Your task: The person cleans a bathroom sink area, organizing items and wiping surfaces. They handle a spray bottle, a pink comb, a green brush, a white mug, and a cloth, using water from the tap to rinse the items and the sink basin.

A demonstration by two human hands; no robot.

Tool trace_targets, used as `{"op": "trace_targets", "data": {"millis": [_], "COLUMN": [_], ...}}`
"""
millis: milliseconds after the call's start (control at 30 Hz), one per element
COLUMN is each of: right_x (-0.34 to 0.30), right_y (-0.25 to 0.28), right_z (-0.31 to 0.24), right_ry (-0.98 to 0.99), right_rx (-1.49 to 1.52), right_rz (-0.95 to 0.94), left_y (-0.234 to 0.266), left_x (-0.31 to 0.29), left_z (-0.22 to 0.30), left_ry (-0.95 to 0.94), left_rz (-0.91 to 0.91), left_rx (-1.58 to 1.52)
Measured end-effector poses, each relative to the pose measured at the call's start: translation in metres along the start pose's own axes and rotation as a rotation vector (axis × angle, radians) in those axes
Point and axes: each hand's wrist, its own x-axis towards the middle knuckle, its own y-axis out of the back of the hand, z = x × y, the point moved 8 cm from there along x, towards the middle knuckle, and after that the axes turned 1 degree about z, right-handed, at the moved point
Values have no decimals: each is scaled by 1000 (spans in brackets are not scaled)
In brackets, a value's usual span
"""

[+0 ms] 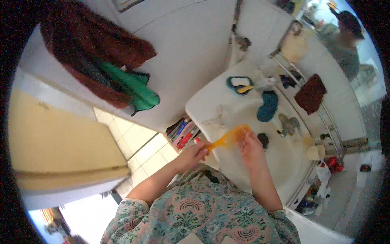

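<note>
An orange comb [221, 142] with a handle is held level in front of me, over the near left rim of the white washbasin [199, 103]. My left hand [191, 156] is closed around the handle end. At the toothed end, the bent fingers of my right hand [251, 150] are closed against the teeth. Whether anything is caught between those fingertips is too blurred to tell. Beyond the right hand lie the dark drain [263, 140] and the grey tap [289, 124].
On the basin's far rim are a soap dish [233, 85] and a blue-green pad [267, 107]. A brown cloth [310, 95] hangs from a rail. A cup [315, 153] stands at right. Brown towels [85, 53] hang at left above a basket of tubes [187, 134].
</note>
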Motion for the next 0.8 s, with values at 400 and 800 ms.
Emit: {"op": "trace_targets", "data": {"millis": [400, 800], "right_x": [25, -11], "right_y": [-25, 2], "right_z": [31, 20], "right_ry": [-75, -71], "right_rx": [-123, -303], "right_rz": [69, 194], "left_y": [108, 147], "left_x": [-54, 16], "left_z": [-240, -131], "left_ry": [442, -160], "left_rz": [508, 881], "left_rx": [-97, 453]}}
